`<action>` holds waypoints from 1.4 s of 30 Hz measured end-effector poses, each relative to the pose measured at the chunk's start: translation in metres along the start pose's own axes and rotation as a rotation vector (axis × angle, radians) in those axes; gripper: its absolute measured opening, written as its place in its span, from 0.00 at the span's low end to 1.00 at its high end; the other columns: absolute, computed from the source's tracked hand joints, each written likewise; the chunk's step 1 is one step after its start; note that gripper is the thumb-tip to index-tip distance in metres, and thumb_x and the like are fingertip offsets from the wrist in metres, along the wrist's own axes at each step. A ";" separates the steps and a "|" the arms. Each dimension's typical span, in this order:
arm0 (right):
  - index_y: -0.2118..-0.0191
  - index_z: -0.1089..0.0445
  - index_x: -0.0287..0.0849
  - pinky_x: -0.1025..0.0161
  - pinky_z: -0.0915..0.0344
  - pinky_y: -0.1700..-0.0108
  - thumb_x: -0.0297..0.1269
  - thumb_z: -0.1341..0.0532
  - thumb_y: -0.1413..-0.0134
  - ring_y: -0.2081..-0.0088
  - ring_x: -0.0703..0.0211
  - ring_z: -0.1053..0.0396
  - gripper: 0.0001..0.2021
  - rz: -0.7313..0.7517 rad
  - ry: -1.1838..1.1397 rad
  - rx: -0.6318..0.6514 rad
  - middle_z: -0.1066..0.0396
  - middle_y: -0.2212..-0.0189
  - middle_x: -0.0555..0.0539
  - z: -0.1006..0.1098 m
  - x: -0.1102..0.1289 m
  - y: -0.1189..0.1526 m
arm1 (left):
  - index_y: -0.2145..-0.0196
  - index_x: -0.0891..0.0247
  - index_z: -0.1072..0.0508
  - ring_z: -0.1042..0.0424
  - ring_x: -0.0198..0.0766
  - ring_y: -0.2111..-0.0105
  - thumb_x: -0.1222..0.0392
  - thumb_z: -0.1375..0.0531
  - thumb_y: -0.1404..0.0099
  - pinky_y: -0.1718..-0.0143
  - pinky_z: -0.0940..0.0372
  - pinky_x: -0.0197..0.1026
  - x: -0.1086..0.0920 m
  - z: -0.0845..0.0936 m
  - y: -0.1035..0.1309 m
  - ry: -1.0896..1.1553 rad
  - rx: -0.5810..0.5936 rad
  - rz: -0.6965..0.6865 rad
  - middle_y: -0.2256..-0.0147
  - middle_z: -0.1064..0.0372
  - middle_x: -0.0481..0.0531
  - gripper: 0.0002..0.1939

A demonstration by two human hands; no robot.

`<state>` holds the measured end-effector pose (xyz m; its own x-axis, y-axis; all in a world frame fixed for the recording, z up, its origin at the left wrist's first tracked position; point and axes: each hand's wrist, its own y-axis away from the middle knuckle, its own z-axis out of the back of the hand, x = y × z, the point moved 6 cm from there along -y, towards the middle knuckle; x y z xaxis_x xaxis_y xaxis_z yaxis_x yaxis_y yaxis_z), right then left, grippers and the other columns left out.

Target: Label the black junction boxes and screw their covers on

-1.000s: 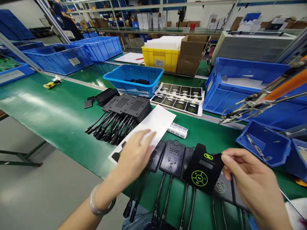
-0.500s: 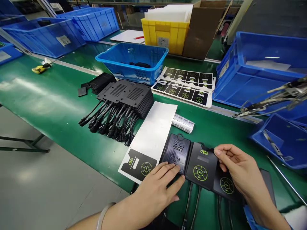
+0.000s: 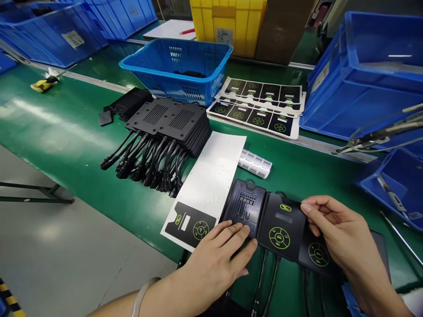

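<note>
Matte black unit (flat) under open left hand; right hand pinching glossy overlay.

- Table – green.
- Basket – blue, with perforated walls.
- Crate – yellow.
- Stickers – black with green ring marks on white backing.
- Devices – black, ribbed.

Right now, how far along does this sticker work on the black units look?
Done: one black cabled unit with a green-ringed overlay lies under the right hand. In hand: that hand presses a black overlay sticker onto the next unit, while the left hand steadies a bare black unit showing its digit display. Left: that unit, a stack of bare black cabled units, one sticker on the white backing sheet.
</note>
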<state>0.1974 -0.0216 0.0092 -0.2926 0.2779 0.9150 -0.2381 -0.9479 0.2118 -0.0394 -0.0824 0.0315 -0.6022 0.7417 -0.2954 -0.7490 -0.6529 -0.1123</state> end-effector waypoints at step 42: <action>0.68 0.26 0.43 0.72 0.39 0.81 0.51 0.35 0.54 0.80 0.66 0.36 0.15 0.065 0.232 -0.100 0.33 0.79 0.50 -0.005 0.008 0.004 | 0.40 0.61 0.34 0.34 0.46 0.46 0.49 0.44 0.28 0.41 0.44 0.50 0.000 -0.009 0.000 -0.093 -0.065 -0.034 0.47 0.29 0.53 0.23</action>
<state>0.1899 -0.0220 0.0154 -0.5126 0.2559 0.8196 -0.2985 -0.9481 0.1094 -0.0370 -0.0835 0.0229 -0.6023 0.7724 -0.2016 -0.7515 -0.6338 -0.1832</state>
